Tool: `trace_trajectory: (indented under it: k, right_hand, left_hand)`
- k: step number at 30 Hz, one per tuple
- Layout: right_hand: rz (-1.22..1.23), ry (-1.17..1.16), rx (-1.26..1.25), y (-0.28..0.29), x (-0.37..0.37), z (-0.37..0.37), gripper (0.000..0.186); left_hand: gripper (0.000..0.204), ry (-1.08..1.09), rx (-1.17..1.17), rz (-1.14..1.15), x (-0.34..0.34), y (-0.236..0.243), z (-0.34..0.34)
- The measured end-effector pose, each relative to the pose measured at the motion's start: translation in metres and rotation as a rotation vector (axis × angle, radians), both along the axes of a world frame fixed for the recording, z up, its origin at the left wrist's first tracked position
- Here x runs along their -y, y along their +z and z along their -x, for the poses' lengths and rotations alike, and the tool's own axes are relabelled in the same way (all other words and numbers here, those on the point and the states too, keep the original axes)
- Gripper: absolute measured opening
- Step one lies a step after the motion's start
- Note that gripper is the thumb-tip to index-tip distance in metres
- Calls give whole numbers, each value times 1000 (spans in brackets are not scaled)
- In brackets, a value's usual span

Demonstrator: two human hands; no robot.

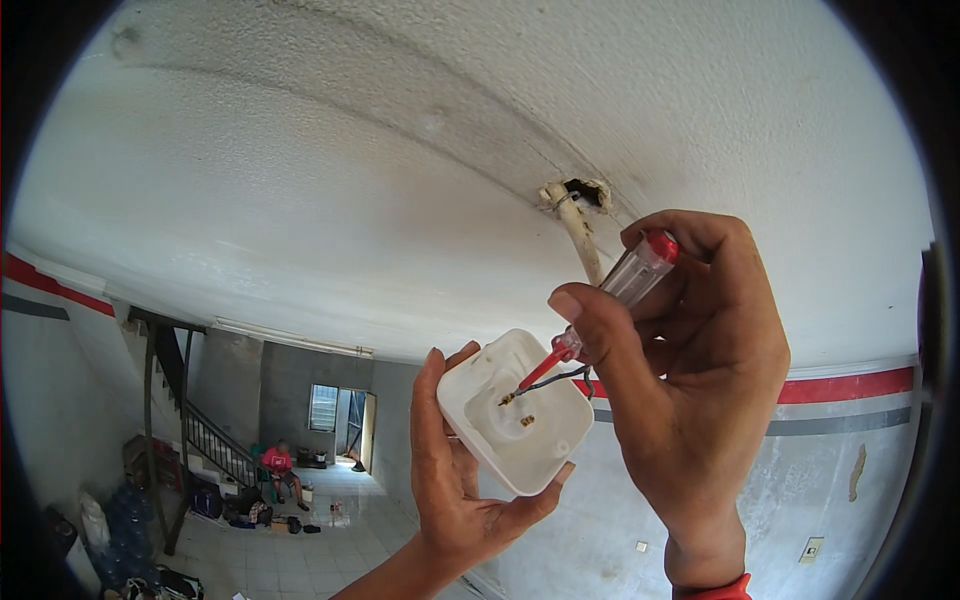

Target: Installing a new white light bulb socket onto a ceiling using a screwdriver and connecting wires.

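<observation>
My left hand [450, 495] cradles a square white plastic housing [540, 450] with two small brass terminals inside it. In my right hand [700, 390] is a screwdriver [640, 270] with a clear, red-capped handle and red shaft, its tip down at the upper terminal. A dark wire [550, 381] runs from near that terminal toward the right, partly behind my fingers. Above my hands, a whitish conduit pipe [578, 225] hangs from a ragged hole [585, 193] in the ceiling, its lower part hidden by my right hand.
Far below left, a person in red [277, 460] sits among bags [205, 500] near a staircase [215, 430]. An open doorway [352, 425] is in the back wall. Plastic bottles [130, 525] stand at left. A striped wall [830, 470] runs along the right.
</observation>
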State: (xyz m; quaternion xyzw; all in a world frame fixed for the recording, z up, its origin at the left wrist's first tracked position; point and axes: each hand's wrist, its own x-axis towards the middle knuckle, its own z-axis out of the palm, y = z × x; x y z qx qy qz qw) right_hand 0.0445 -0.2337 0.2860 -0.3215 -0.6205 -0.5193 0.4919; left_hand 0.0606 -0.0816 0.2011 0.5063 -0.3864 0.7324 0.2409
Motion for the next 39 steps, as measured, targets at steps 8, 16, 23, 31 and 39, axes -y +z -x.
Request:
trace_trajectory:
  k: [8, 16, 23, 31, 39]
  right_hand:
    - [-192, -48, 91, -12, 19, -2, 32]
    - [77, -544, 168, -19, 26, -9, 28]
    - [37, -692, 163, -21, 9, -12, 17]
    - [22, -712, 163, -24, 8, -16, 16]
    - [67, -598, 149, -24, 8, -13, 19]
  left_hand:
    - [115, -103, 14, -57, 1, -1, 2]
    - [117, -88, -16, -72, 0, -4, 8]
    - [117, -71, -27, -99, -2, -4, 13]
    - [118, -135, -35, -25, 3, -9, 7]
    - [115, -215, -39, -52, -3, -9, 9]
